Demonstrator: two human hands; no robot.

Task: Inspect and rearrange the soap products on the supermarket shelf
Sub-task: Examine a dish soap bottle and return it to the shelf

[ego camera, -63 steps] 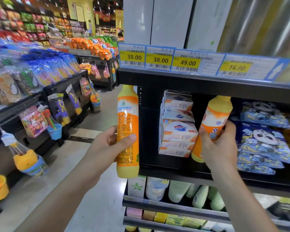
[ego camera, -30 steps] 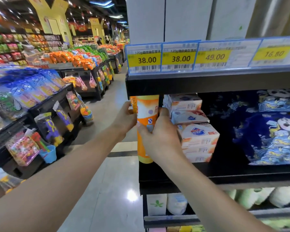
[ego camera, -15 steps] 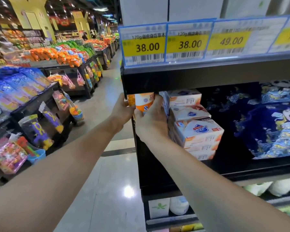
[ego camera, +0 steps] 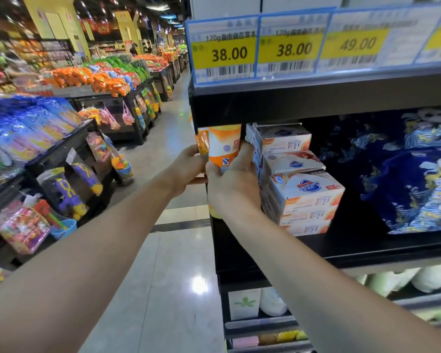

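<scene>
- My right hand point(ego camera: 233, 183) gripped a tall orange-and-white plastic soap bottle point(ego camera: 224, 146), fingers curled round its body, at the left end of the black metal shelf point(ego camera: 341, 253).
- My left hand point(ego camera: 189, 169) held a second, narrower orange plastic bottle point(ego camera: 202, 141) just beside the first; the two hands sat close together, almost touching.
- Both bottles stood upright, their tops hidden behind the shelf edge above.
- A stack of white-and-orange cardboard soap boxes point(ego camera: 298, 189) sat immediately right of my right hand, touching it.
- Dark blue patterned plastic packs point(ego camera: 418, 174) filled the shelf further right.
- Yellow paper price tags point(ego camera: 223, 52) read 38.00, 38.00 and 49.00.
</scene>
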